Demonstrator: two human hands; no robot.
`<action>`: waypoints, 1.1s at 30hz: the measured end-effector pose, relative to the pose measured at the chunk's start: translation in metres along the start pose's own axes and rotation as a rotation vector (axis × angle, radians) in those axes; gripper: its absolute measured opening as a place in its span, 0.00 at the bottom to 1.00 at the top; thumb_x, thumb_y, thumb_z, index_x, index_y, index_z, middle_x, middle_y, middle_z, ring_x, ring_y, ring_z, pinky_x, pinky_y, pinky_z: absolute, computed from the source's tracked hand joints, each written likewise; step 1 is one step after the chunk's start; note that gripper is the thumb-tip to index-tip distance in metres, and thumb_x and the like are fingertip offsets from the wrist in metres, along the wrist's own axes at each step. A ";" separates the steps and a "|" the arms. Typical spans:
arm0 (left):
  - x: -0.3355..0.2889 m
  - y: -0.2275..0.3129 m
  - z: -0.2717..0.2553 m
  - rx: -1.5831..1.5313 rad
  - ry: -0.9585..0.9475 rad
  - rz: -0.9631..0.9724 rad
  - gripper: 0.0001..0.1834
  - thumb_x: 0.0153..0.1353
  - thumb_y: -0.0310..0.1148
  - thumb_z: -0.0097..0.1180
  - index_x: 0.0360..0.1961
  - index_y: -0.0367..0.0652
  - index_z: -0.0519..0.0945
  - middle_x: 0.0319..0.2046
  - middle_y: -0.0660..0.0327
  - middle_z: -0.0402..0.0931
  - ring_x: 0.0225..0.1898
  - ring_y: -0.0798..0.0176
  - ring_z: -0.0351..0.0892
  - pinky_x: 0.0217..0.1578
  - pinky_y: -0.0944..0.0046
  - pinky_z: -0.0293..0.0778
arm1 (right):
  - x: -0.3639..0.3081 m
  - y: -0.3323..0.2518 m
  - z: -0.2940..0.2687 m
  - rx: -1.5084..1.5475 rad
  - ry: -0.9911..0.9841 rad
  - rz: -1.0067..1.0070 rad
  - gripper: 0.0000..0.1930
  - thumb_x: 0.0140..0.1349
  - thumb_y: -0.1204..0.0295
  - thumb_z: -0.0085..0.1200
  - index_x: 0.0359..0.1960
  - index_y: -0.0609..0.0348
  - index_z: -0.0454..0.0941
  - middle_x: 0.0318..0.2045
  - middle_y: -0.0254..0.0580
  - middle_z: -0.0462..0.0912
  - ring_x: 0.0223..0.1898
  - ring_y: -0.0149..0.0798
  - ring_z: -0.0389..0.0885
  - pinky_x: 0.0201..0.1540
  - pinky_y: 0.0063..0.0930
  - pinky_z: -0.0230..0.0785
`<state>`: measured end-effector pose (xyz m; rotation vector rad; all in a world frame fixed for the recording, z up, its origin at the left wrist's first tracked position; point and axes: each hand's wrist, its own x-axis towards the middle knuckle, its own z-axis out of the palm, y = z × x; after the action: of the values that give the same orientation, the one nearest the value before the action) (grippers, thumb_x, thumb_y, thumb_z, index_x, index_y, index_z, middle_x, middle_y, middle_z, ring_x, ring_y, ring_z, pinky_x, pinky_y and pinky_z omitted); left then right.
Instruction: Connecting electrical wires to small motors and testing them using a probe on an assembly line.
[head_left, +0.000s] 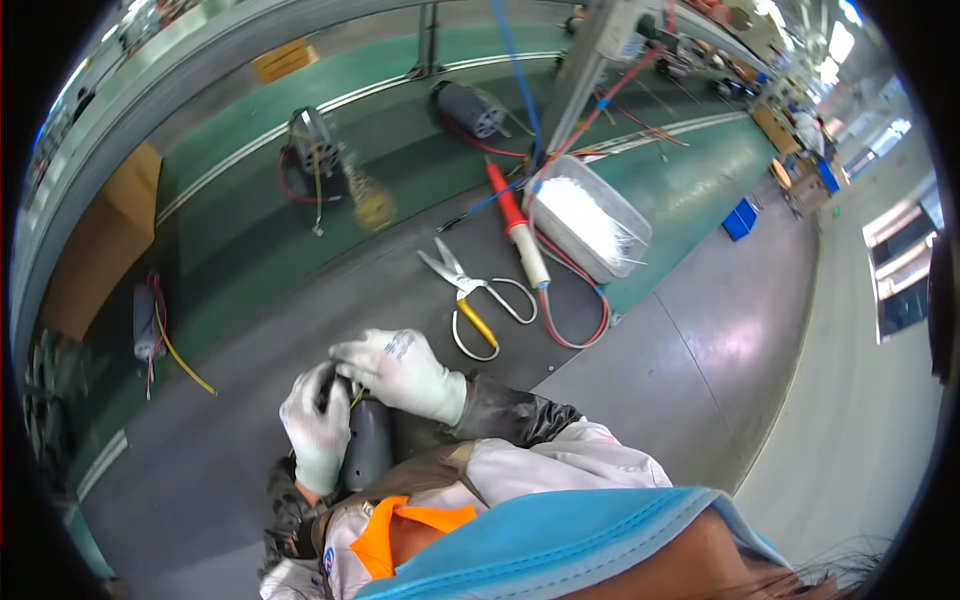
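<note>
A dark grey cylindrical motor (pixel 368 445) stands against my body at the near edge of the work surface. My left hand (pixel 318 425), in a white glove, is closed at the motor's upper end, along its left side. Over that same end bends my right hand (pixel 405 375), gloved too, its fingers pinched together and meeting the left fingertips. A short bit of yellow wire (pixel 357 397) shows between the hands. What the right fingertips pinch is hidden. To the right of the hands lie scissors (pixel 465 285) with one yellow-wrapped handle, blades parted.
A red-and-white pen-shaped tool (pixel 518 228) with a looped cord lies beside a clear box (pixel 635 255) of thin white strips. Other motors with wires lie at the far left (pixel 147 322) and back (pixel 470 110). A metal post (pixel 597 85) and cardboard (pixel 105 245) border the bench.
</note>
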<state>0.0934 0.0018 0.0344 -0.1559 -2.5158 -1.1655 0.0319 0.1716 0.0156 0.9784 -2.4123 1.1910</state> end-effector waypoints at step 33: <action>-0.014 0.024 0.002 0.348 -0.027 0.123 0.08 0.60 0.27 0.66 0.40 0.38 0.84 0.35 0.50 0.85 0.34 0.46 0.86 0.37 0.57 0.81 | 0.013 0.060 0.019 -0.037 0.295 0.058 0.08 0.64 0.71 0.60 0.28 0.60 0.78 0.23 0.43 0.76 0.28 0.44 0.80 0.32 0.39 0.74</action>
<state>0.1123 0.0203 0.0451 -0.2320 -2.6434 -0.6696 -0.0179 0.1770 -0.0250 0.6723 -2.2326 1.2101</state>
